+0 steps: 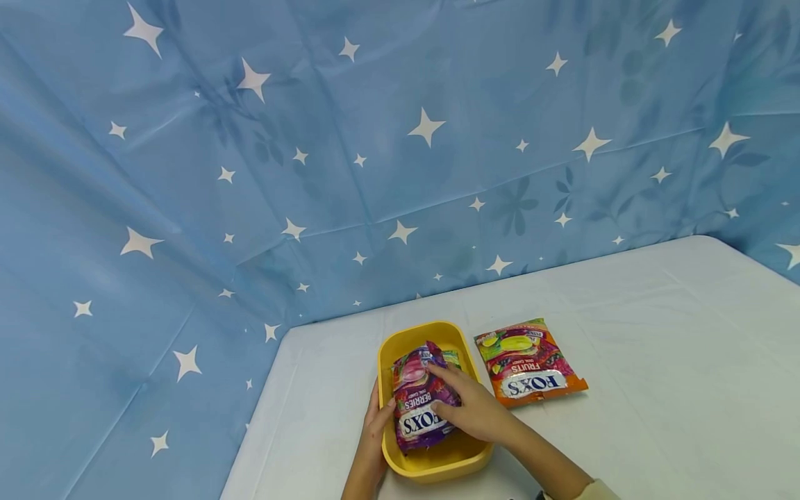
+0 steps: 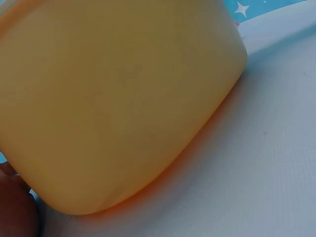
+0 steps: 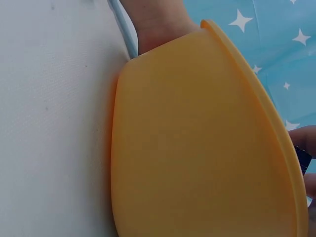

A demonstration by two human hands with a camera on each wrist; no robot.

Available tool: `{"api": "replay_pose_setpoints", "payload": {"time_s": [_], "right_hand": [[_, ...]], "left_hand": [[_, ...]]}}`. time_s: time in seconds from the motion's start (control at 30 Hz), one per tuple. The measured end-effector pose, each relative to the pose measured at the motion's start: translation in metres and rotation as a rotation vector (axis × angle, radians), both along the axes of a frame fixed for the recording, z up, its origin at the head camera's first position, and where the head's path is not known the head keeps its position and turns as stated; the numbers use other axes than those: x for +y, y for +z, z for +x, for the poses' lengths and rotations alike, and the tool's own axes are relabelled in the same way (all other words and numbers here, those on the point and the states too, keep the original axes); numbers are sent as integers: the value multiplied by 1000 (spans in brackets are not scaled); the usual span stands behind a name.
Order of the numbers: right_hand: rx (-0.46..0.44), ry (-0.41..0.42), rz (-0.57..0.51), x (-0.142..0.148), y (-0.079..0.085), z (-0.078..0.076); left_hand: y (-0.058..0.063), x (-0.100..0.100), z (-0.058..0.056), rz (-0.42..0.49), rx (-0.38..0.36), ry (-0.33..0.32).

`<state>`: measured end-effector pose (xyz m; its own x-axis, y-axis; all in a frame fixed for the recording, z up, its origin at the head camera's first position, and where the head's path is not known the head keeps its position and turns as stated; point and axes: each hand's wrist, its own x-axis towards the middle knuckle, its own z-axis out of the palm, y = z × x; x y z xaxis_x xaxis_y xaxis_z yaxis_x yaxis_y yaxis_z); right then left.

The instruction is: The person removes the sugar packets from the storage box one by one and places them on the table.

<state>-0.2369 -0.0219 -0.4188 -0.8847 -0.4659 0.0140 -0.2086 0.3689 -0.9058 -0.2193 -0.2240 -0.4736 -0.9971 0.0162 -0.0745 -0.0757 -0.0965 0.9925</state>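
A yellow plastic tub [image 1: 445,471] stands on the white cloth. My left hand [image 1: 378,420] grips its left side, thumb at the rim and fingers along the outer wall. Inside lies a purple bag of Fox's Berries candy [image 1: 414,403], its print upside down from here. From the right, my right hand [image 1: 469,406] reaches over the rim and holds this bag, thumb and fingers spread across it. A green bag [image 1: 451,357] peeks out beneath, mostly hidden. In both wrist views the tub's outer wall [image 2: 118,98] [image 3: 197,133] fills much of the picture.
An orange and red bag of Fox's Fruits candy [image 1: 530,362] lies flat on the white table cloth [image 1: 681,361], just right of the tub. Behind the table hangs a blue curtain [image 1: 387,173] with white stars, which also runs down the left side.
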Motion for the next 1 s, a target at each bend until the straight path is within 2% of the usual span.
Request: {"api": "replay_pose_setpoints", "payload": {"time_s": [0.4, 0.73, 1.0], "right_hand": [[-36, 24, -17, 0, 0, -1], [-69, -27, 21, -3, 2, 1], [-86, -48, 1, -3, 2, 1]], "left_hand": [[1, 2, 2, 17, -2, 5], [2, 0, 2, -22, -4, 14], [1, 1, 3, -8, -8, 15]]}}
